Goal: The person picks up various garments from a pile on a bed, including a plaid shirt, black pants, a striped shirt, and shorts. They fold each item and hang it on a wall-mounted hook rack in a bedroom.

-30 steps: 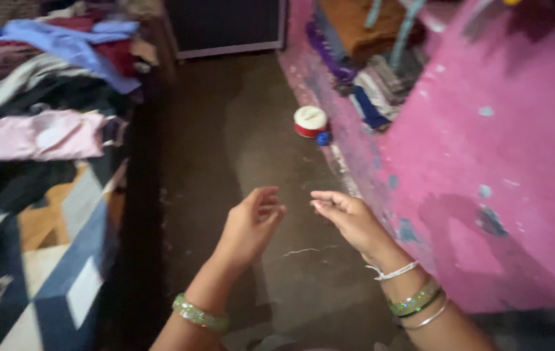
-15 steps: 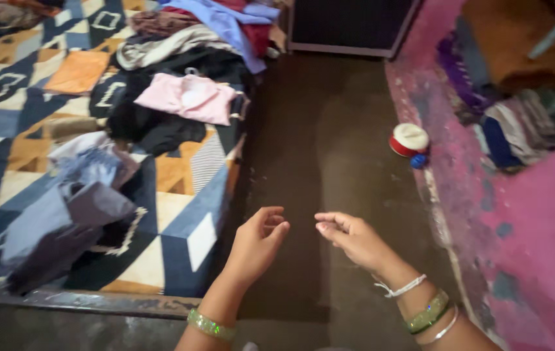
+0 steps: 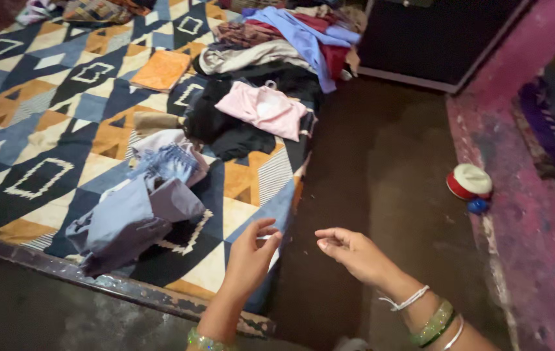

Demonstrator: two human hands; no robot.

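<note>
Hovering empty over the dark floor [image 3: 381, 195], the left hand [image 3: 251, 257] and right hand [image 3: 352, 250] had fingers loosely curled, pinching nothing visible; any fine thread between them could easily slip unseen.

No packages, labels, signs, screens visible.
</note>
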